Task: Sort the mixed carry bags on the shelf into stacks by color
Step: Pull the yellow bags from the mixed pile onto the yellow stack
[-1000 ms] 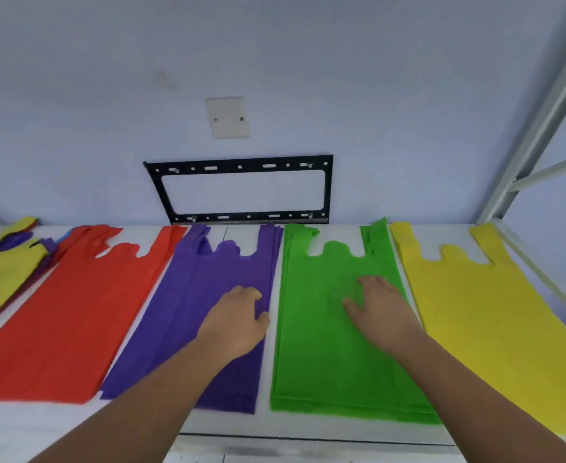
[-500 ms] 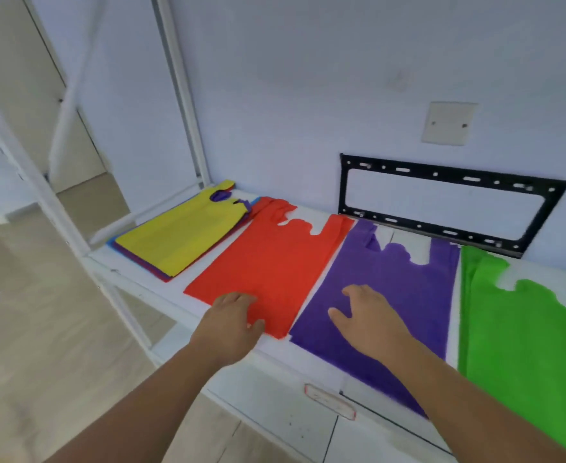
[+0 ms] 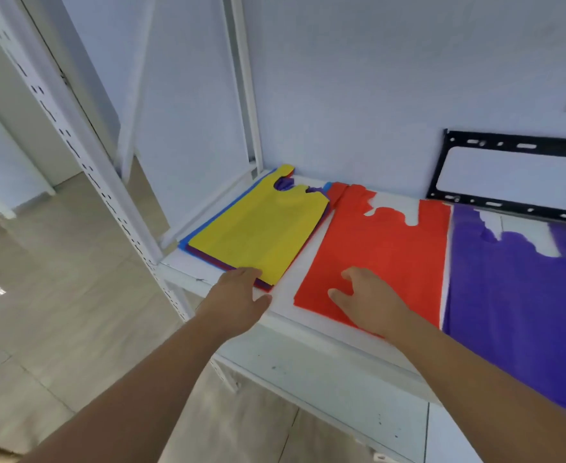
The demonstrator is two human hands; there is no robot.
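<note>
Right of the red stack (image 3: 385, 248), the purple stack (image 3: 522, 295) ran off frame; left, a yellow bag (image 3: 258, 232) covered an apparently mixed pile (image 3: 204, 257).

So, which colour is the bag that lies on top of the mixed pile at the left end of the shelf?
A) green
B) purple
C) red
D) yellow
D: the yellow bag lies uppermost there, with only blue, purple and red edges showing from under it.

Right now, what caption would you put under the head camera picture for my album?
Left hand at the yellow-topped mixed pile, right hand over the red carry bag.
</note>
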